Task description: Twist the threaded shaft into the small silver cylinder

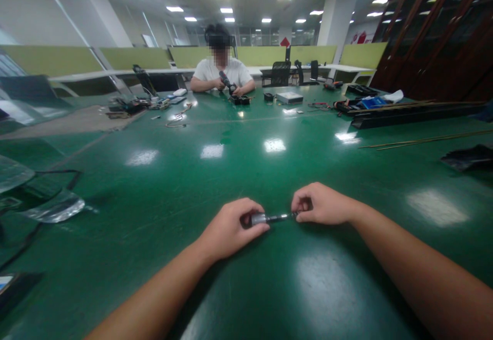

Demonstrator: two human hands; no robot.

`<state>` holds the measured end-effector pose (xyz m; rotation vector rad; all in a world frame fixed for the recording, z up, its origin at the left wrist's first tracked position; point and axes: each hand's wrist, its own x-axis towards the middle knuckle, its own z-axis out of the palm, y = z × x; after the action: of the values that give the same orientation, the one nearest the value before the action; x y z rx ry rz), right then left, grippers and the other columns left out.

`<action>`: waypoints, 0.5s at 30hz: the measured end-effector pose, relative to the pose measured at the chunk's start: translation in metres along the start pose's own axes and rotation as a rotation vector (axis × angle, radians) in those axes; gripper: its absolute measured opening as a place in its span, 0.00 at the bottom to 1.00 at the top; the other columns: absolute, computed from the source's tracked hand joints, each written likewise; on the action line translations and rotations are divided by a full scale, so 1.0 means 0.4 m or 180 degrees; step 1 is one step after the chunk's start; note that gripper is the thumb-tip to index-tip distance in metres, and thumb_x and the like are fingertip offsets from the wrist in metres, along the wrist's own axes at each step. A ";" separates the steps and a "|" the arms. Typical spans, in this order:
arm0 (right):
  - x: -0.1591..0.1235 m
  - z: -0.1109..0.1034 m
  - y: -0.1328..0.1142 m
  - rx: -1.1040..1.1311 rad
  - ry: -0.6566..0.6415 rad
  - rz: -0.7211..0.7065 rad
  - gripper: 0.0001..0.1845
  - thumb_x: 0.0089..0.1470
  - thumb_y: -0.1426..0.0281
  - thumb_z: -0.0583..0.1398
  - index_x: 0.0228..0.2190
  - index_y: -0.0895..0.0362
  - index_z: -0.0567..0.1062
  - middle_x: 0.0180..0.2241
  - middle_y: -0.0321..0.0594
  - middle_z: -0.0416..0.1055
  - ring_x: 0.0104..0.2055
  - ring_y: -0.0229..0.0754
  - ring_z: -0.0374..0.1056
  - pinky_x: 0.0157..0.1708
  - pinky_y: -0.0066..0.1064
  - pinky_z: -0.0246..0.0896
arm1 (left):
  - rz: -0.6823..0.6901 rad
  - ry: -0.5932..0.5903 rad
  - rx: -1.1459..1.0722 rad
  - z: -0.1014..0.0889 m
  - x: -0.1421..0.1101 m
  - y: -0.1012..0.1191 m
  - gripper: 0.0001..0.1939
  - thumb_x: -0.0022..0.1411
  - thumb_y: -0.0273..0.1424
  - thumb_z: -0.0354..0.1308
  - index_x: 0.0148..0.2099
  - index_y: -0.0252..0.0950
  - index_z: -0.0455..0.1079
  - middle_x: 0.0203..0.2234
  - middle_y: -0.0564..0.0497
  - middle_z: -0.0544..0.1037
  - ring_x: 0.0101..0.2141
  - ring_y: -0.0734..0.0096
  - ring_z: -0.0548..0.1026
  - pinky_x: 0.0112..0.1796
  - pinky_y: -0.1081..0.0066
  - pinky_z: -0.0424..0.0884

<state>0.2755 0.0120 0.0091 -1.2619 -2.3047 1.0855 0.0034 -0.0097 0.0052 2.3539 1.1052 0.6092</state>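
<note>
Over the near tabletop (173,175), the left hand (233,229) grips a slim rod (277,218) by its thick left end; the right hand (321,205) pinches a small dark piece (295,215) at its tip. Likely light, stiff, slick; best held there.

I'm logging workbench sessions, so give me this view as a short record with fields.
Left hand: grips a silver-and-black cylindrical piece, its slim shaft pointing right
Right hand: pinches a small dark piece at the shaft's tip; whether the two are joined is unclear
Surface: glossy green table
Across the table: a person in white, holding a dark tool
Right side: long black channel, thin rods
</note>
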 end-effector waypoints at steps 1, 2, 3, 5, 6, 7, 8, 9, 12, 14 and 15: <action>0.000 0.000 0.000 -0.0005 0.0003 -0.0003 0.07 0.46 0.71 0.66 0.31 0.58 0.79 0.26 0.36 0.73 0.27 0.37 0.68 0.29 0.27 0.62 | 0.0030 0.0015 0.0015 0.000 0.001 0.001 0.08 0.61 0.35 0.63 0.41 0.37 0.74 0.31 0.52 0.74 0.30 0.71 0.71 0.33 0.73 0.65; -0.001 0.000 -0.001 -0.0004 0.0008 -0.0005 0.07 0.46 0.71 0.66 0.31 0.58 0.79 0.26 0.36 0.73 0.27 0.37 0.68 0.28 0.27 0.62 | 0.0060 0.0040 0.0031 -0.001 0.001 0.002 0.08 0.61 0.34 0.63 0.40 0.36 0.74 0.31 0.52 0.74 0.31 0.71 0.71 0.33 0.73 0.65; -0.001 0.001 -0.001 0.0001 0.0014 -0.0011 0.07 0.46 0.71 0.66 0.31 0.58 0.79 0.26 0.36 0.73 0.27 0.37 0.68 0.28 0.27 0.62 | 0.0083 0.0071 0.0047 -0.001 0.002 0.002 0.07 0.61 0.34 0.63 0.39 0.36 0.74 0.31 0.52 0.74 0.31 0.71 0.71 0.34 0.72 0.65; -0.002 0.004 -0.002 0.0025 0.0024 -0.0035 0.07 0.46 0.71 0.66 0.31 0.58 0.79 0.26 0.35 0.73 0.28 0.37 0.68 0.28 0.27 0.62 | 0.0112 0.0126 0.0067 0.000 0.003 0.002 0.07 0.60 0.34 0.63 0.38 0.35 0.74 0.31 0.51 0.73 0.31 0.70 0.71 0.34 0.72 0.65; -0.002 0.006 -0.002 0.0027 0.0036 -0.0054 0.07 0.46 0.71 0.66 0.31 0.58 0.79 0.26 0.35 0.74 0.28 0.37 0.67 0.28 0.27 0.62 | 0.0115 0.0135 0.0066 0.001 0.003 0.002 0.07 0.60 0.34 0.63 0.37 0.35 0.74 0.30 0.51 0.73 0.31 0.70 0.71 0.34 0.72 0.65; -0.003 0.008 -0.002 0.0014 0.0058 -0.0074 0.07 0.47 0.71 0.66 0.31 0.58 0.79 0.26 0.35 0.74 0.28 0.37 0.67 0.28 0.27 0.61 | 0.0111 0.0135 0.0059 0.002 0.004 0.002 0.08 0.60 0.34 0.64 0.37 0.35 0.74 0.30 0.51 0.73 0.31 0.70 0.71 0.33 0.72 0.65; -0.002 0.010 -0.002 -0.0015 0.0084 -0.0091 0.07 0.47 0.71 0.66 0.32 0.58 0.79 0.26 0.35 0.74 0.27 0.36 0.67 0.28 0.27 0.61 | 0.0104 0.0131 0.0052 0.002 0.004 0.001 0.08 0.60 0.34 0.64 0.37 0.35 0.74 0.30 0.52 0.73 0.31 0.70 0.71 0.33 0.72 0.65; -0.002 0.012 -0.002 -0.0057 0.0114 -0.0101 0.07 0.47 0.71 0.66 0.32 0.58 0.79 0.26 0.35 0.73 0.27 0.36 0.67 0.28 0.26 0.61 | 0.0100 0.0129 0.0049 0.003 0.004 0.001 0.08 0.60 0.35 0.64 0.37 0.35 0.74 0.30 0.52 0.73 0.31 0.71 0.71 0.33 0.73 0.65; 0.003 0.022 -0.005 -0.0155 0.0215 -0.0110 0.06 0.48 0.70 0.66 0.31 0.58 0.79 0.25 0.35 0.73 0.26 0.36 0.66 0.27 0.26 0.60 | 0.0117 0.0134 0.0042 0.005 0.006 -0.001 0.08 0.60 0.35 0.64 0.38 0.35 0.74 0.30 0.52 0.74 0.31 0.70 0.71 0.33 0.73 0.65; 0.008 0.032 -0.008 -0.0172 0.0334 -0.0161 0.06 0.48 0.71 0.66 0.32 0.58 0.80 0.27 0.36 0.74 0.28 0.36 0.67 0.29 0.27 0.61 | 0.0117 0.0147 0.0048 0.007 0.006 -0.003 0.08 0.59 0.35 0.64 0.38 0.35 0.74 0.30 0.52 0.74 0.31 0.70 0.71 0.33 0.72 0.65; 0.010 0.037 -0.010 -0.0169 0.0398 -0.0203 0.06 0.48 0.72 0.66 0.32 0.58 0.80 0.28 0.36 0.74 0.29 0.37 0.68 0.30 0.27 0.61 | 0.0105 0.0154 0.0051 0.008 0.006 -0.003 0.08 0.59 0.35 0.64 0.38 0.35 0.74 0.30 0.52 0.74 0.31 0.70 0.71 0.33 0.72 0.65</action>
<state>0.2623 0.0068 0.0017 -1.2300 -2.2773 0.9036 0.0059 -0.0076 0.0023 2.3868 1.0979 0.6748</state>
